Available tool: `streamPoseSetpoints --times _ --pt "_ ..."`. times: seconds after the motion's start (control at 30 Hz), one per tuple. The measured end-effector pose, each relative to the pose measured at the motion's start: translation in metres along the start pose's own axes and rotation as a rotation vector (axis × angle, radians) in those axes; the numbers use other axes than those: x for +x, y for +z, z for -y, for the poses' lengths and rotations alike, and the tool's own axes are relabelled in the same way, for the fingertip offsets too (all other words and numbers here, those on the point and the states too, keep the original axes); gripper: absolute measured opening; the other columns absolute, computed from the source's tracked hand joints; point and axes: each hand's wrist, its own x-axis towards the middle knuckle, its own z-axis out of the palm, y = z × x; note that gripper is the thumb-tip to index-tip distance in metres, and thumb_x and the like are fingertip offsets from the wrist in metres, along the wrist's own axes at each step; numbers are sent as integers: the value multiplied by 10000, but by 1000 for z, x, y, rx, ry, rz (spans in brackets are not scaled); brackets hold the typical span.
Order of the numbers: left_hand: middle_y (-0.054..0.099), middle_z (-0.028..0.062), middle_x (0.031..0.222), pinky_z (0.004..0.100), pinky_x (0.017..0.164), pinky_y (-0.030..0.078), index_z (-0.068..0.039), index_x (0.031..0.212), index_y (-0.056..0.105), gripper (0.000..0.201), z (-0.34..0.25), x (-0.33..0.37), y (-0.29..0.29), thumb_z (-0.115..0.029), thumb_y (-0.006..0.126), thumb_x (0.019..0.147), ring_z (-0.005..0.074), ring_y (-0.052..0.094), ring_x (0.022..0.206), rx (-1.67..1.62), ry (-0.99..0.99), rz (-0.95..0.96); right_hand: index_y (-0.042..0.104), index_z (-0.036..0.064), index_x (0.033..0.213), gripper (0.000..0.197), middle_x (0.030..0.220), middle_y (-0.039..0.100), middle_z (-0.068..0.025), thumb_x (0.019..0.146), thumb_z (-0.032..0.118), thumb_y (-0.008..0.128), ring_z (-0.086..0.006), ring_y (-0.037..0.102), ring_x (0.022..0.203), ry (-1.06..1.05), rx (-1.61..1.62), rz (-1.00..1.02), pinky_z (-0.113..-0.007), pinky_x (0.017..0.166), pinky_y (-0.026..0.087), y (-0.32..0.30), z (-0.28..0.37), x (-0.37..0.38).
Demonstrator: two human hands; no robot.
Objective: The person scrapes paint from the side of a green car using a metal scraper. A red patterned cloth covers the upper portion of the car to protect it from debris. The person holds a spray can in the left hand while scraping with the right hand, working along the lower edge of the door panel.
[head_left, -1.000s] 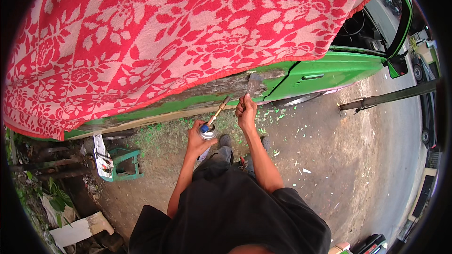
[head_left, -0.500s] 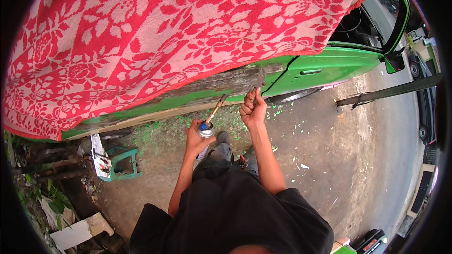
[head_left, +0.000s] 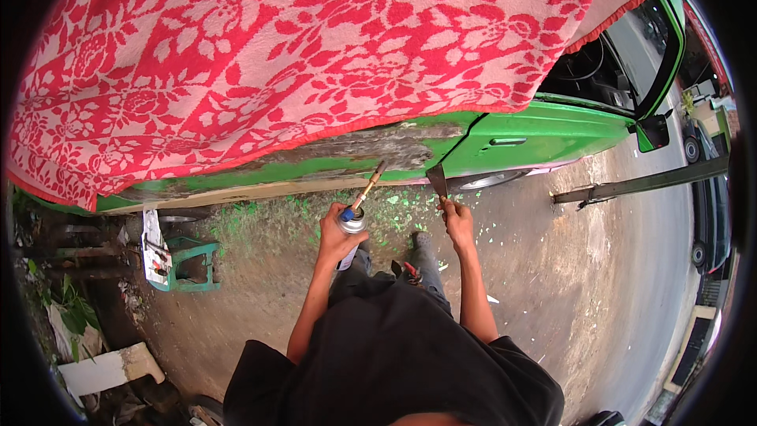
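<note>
My left hand (head_left: 337,238) is wrapped round the canister of a gas torch (head_left: 352,221). Its brass nozzle (head_left: 369,186) points up and away, toward the green car's side panel (head_left: 430,136). No flame can be made out. In my right hand (head_left: 458,225) is a scraper (head_left: 438,181), held by its handle with the wide blade up. The blade's end is at the panel's lower part, near the door gap; I cannot tell whether it touches. Grey-brown patches of bare surface show where green paint is gone. A red and pink floral blanket (head_left: 260,71) covers the car above.
Green paint flakes (head_left: 260,217) litter the ground by the car. A green plastic stool (head_left: 193,264) bearing tools stands at left. To the right a dark post (head_left: 639,187) slants across, with the car's mirror (head_left: 653,132) above. Another car (head_left: 710,225) stands beyond the road.
My right hand has drawn the scraper down and right, off the stripped patch, and its fingers now show round the handle. The torch has stayed near the panel. The view has shifted slightly.
</note>
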Motion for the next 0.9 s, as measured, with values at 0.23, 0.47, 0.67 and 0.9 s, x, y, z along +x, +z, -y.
streamPoseSetpoints --times 0.23,0.47,0.67,0.9 --pt "654 59 799 306 708 519 -36 959 527 534 -24 -17 57 -185 839 551 137 622 732 -35 -88 -131 569 75 988 216 665 459 51 1010 289 572 -20 311 460 -68 369 452 -230 405 206 -66 44 37" --pt "624 46 851 288 718 496 -36 978 516 524 -44 -38 106 -141 831 573 122 589 771 -130 -142 -269 454 97 1076 219 680 477 25 968 180 626 -32 310 451 -65 394 761 -239 405 204 -93 84 72" --pt "621 38 832 285 714 493 -37 957 518 499 -54 -41 131 -134 828 578 113 577 760 -203 -157 -346 424 117 1053 281 717 500 20 924 52 664 -39 367 515 -424 182 720 -238 434 248 -98 90 92" --pt "623 37 834 289 720 494 -38 952 524 494 -54 -23 139 -142 828 577 117 578 759 -207 -126 -353 434 59 1074 243 752 577 -41 960 127 638 -82 418 646 -588 -65 610 -269 590 360 -108 104 105"
